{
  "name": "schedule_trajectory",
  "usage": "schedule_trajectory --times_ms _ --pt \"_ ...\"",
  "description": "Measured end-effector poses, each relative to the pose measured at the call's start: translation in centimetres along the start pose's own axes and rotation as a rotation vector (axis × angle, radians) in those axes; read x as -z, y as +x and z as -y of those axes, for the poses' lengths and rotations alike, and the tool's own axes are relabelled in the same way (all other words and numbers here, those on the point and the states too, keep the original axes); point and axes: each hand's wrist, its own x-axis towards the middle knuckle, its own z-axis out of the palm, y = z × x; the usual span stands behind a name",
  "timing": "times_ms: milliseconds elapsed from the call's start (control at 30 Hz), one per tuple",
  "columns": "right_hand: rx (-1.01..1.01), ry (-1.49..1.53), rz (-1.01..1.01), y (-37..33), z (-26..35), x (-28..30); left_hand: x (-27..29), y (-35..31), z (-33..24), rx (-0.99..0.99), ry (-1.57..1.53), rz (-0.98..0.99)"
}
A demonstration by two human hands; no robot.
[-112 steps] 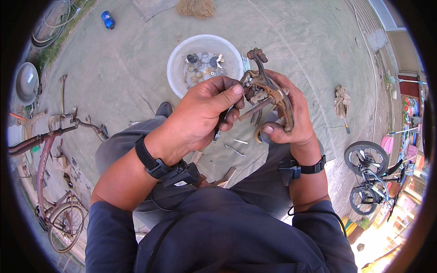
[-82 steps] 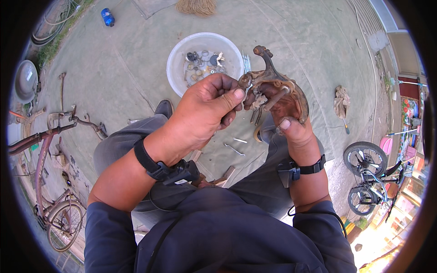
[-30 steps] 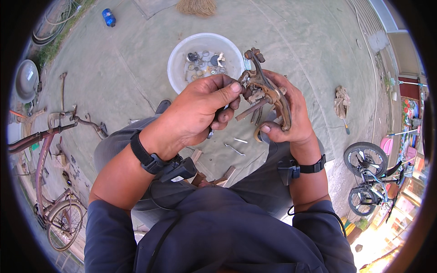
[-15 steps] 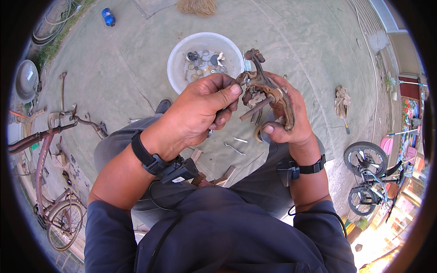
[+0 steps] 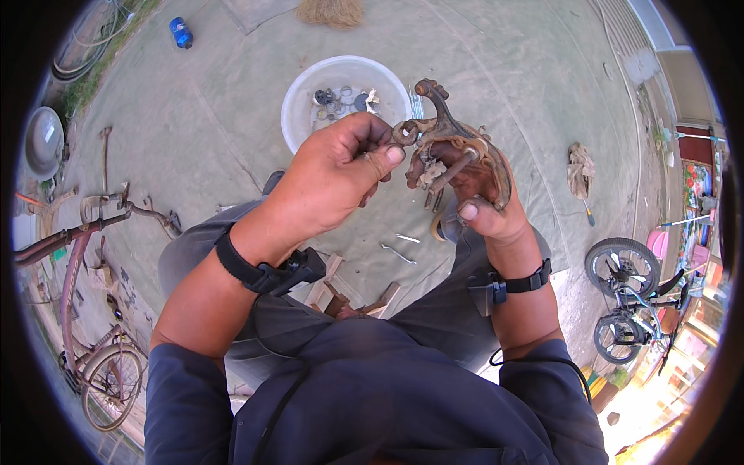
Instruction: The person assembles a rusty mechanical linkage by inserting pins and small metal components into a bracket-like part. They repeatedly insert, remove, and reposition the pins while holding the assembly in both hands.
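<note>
My right hand (image 5: 496,198) is wrapped round a rusty, greasy metal casting (image 5: 443,124) with curved arms. A thick bolt-like rod (image 5: 453,172) sticks out of its hollow side, and a pale rag-like wad (image 5: 431,173) is lodged beside it. Between thumb and fingers, my left hand (image 5: 353,163) pinches a small dark ring-shaped metal piece (image 5: 404,132) at the casting's left end. Whether this ring is joined to the casting I cannot tell. Beyond my hands stands a translucent white basin (image 5: 298,116) with several small metal parts inside.
Two wrenches (image 5: 399,253) lie on the green ground sheet (image 5: 232,101) between my legs, near wooden pieces (image 5: 333,298). A bicycle frame (image 5: 74,287) is at the left, a small bicycle (image 5: 624,291) at the right. A crumpled cloth (image 5: 580,170), a blue bottle (image 5: 181,33) and a broom head (image 5: 332,12) lie farther off.
The casting has turned in my right hand, so more of its hollow side and the rod shows. My left hand has shifted slightly left, and the ring-shaped piece is now plainer to see.
</note>
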Motion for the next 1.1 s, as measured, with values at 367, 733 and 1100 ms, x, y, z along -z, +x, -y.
schedule_trajectory --times_ms 367,733,1100 --pt "0.084 0.510 0.125 0.9 -0.3 -0.9 0.5 0.5 0.1 -0.332 0.425 -0.085" --pt "0.033 0.484 0.082 1.0 -0.5 -0.7 1.4 0.6 -0.9 -0.047 0.247 0.021" --pt "0.215 -0.218 -0.121 1.9 -0.8 -0.1 1.5 0.3 -1.2 -0.003 0.016 -0.082"
